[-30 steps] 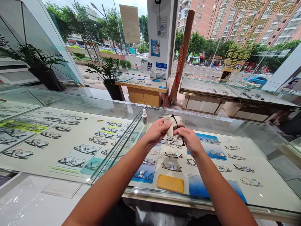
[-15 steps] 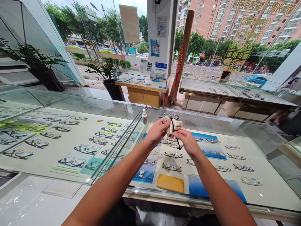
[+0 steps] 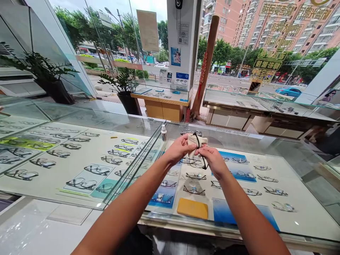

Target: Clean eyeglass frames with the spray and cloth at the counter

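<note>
Above the glass counter, my left hand (image 3: 180, 149) is closed on a cream cleaning cloth (image 3: 192, 140), its thumb pressed against the fabric. The cloth is folded around part of a pair of black-framed eyeglasses (image 3: 197, 139), so most of the lenses are hidden. My right hand (image 3: 214, 161) pinches the eyeglasses and the cloth's lower right edge with thumb and fingers. One dark temple arm hangs down beside the right fingers. A small red patch shows on the cloth near the right fingertips. Both hands are close together, almost touching.
A white spray bottle (image 3: 164, 133) stands on the counter beyond my left hand. Under the glass lie rows of eyeglasses (image 3: 194, 190), a yellow case (image 3: 192, 208) and blue display sheets (image 3: 230, 211). A glass divider (image 3: 135, 166) crosses the counter left of my hands.
My left thumb has shifted down and right across the cloth. Both hands have moved slightly right, the cloth and eyeglasses with them. The view has tilted up slightly.
</note>
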`<state>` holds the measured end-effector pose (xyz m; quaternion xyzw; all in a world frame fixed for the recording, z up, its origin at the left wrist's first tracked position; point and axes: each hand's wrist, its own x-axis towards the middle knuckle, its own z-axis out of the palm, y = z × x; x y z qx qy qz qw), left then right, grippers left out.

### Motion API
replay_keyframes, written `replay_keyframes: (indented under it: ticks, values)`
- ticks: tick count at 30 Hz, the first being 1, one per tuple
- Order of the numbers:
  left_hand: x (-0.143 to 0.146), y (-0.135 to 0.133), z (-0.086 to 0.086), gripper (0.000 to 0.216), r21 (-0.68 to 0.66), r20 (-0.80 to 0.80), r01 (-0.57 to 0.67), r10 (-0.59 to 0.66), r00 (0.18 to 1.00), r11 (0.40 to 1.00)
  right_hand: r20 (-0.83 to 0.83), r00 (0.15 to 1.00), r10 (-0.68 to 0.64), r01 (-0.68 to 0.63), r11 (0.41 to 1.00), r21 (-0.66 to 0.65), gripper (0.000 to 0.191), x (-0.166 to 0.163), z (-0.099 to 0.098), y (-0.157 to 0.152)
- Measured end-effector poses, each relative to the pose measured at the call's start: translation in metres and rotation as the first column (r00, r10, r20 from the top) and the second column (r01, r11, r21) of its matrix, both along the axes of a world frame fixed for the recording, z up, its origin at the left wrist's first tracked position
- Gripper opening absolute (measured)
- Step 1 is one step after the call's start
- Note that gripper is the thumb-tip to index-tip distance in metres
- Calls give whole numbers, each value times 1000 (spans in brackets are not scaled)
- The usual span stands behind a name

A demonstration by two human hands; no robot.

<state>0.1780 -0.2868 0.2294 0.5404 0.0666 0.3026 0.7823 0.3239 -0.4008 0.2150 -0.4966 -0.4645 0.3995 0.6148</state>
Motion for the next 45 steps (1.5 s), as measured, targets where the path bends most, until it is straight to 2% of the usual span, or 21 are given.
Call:
replay_keyframes:
  ticks: [6, 12, 14, 19, 24, 31, 36, 38, 41, 43, 45]
  values:
    - [7, -3, -8, 49, 67, -16, -63, 64, 998, 996, 59, 998, 6, -6, 1000, 15, 25, -8, 1, 1]
    - [9, 0, -10, 53, 62, -34, -201, 204, 978, 978, 87, 995, 38, -38, 999, -8, 26, -10, 2, 0]
    - [7, 2, -6, 54, 61, -23, -191, 193, 981, 980, 64, 998, 24, -25, 1000, 13, 24, -6, 1, 0]
    - [1, 1, 3, 49, 24, 29, -72, 71, 997, 997, -32, 999, 3, -2, 1000, 18, 22, 4, -2, 1]
    - [2, -5, -2, 52, 37, 23, -3, 3, 1000, 999, -76, 997, 21, -21, 1000, -4, 22, 0, 0, -1]
    - [10, -8, -9, 52, 36, 11, -120, 119, 993, 992, 100, 995, -6, 7, 1000, -5, 25, -6, 5, -1]
    - [12, -3, -10, 55, -23, 3, -198, 198, 980, 980, 103, 995, 4, -5, 1000, 10, 24, -2, 4, 0]
    - [11, 0, -10, 55, -73, 3, -159, 159, 987, 985, 71, 997, 10, -11, 1000, 15, 24, 1, 3, 1]
    - [8, 2, -8, 52, -116, 19, -34, 37, 999, 993, -33, 999, 17, -17, 1000, 2, 24, 4, 2, 1]
    - [7, 0, -6, 53, -101, 29, 36, -33, 999, 994, -113, 993, 36, -37, 999, -11, 24, 5, 2, 1]
    - [7, -3, -6, 52, -68, 42, 55, -53, 998, 996, -149, 987, 56, -60, 998, -21, 25, 3, 1, 1]
